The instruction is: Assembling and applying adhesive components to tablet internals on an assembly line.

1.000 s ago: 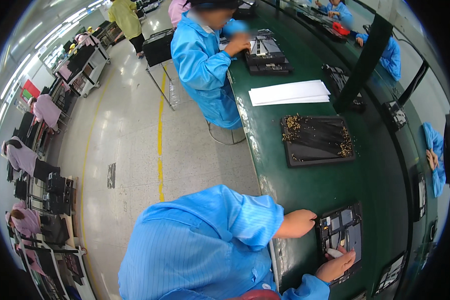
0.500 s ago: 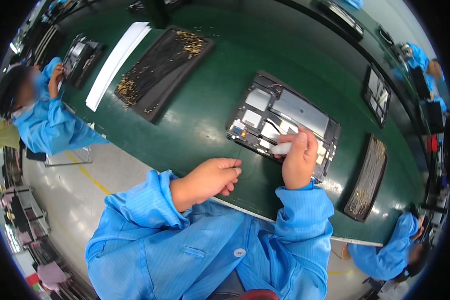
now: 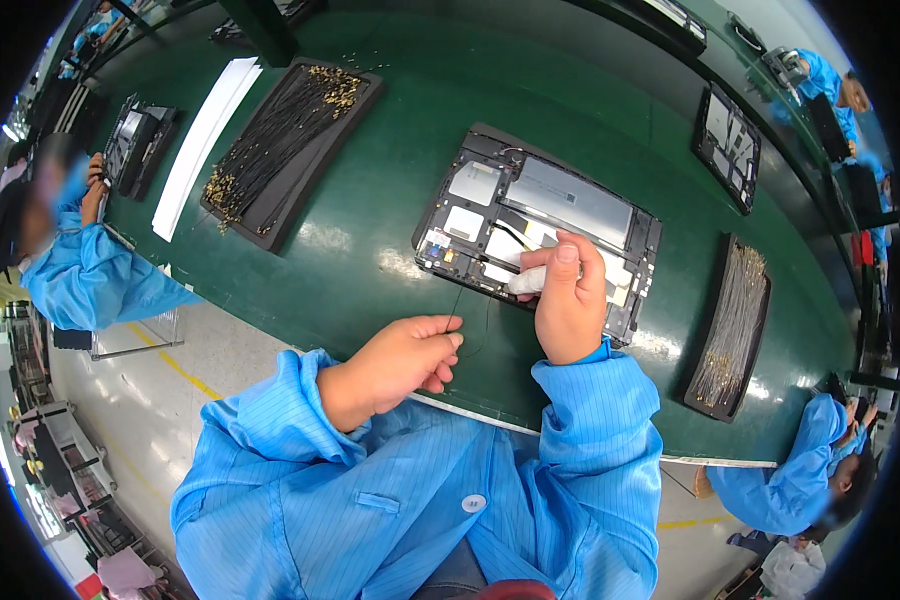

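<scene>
A left hand pinches a thin black wire; the right hand bunches, its grip unclear, over an opened black rectangular tablet.

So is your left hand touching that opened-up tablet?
Apart. The head view shows a strip of green table between the fingertips of the left hand and the near edge of the tablet.

A flat black device, innards exposed, lies askew on the table, a thin cable nearby.
</scene>
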The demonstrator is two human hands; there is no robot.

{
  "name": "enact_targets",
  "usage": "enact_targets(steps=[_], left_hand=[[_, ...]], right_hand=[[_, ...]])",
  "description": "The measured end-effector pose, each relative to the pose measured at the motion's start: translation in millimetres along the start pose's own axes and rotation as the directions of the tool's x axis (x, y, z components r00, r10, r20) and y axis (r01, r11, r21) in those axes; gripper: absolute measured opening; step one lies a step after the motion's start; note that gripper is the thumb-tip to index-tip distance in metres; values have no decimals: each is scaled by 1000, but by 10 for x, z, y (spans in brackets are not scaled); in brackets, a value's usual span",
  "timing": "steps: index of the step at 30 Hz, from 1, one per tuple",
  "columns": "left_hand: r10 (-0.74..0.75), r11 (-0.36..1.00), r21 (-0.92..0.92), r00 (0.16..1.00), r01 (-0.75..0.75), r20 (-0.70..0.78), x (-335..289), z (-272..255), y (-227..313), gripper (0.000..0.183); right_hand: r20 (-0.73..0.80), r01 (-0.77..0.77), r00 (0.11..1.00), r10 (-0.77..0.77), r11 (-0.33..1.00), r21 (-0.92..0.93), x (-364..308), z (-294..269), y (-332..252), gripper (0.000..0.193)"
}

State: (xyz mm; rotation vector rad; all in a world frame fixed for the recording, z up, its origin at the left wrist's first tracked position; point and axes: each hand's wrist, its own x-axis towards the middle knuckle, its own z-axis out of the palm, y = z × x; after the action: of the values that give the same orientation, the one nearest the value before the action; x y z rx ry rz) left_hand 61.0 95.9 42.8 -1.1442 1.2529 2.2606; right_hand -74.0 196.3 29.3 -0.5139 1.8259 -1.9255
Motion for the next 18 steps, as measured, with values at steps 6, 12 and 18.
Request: enact_targets(steps=[6, 12, 18], left_hand=[[74, 996, 43, 997, -73, -3, 223, 101, 212, 41], [116, 993, 5, 993, -116, -12, 228, -17, 179, 30], [107, 994, -38, 994, -107, 19, 270, 11, 163, 20]], right_hand=[[162, -232, 954, 251, 964, -129, 226, -89, -142, 33], [471, 250, 842, 261, 587, -771, 615, 316, -107, 28], [265, 29, 944, 198, 749, -661, 528, 180, -102, 19]])
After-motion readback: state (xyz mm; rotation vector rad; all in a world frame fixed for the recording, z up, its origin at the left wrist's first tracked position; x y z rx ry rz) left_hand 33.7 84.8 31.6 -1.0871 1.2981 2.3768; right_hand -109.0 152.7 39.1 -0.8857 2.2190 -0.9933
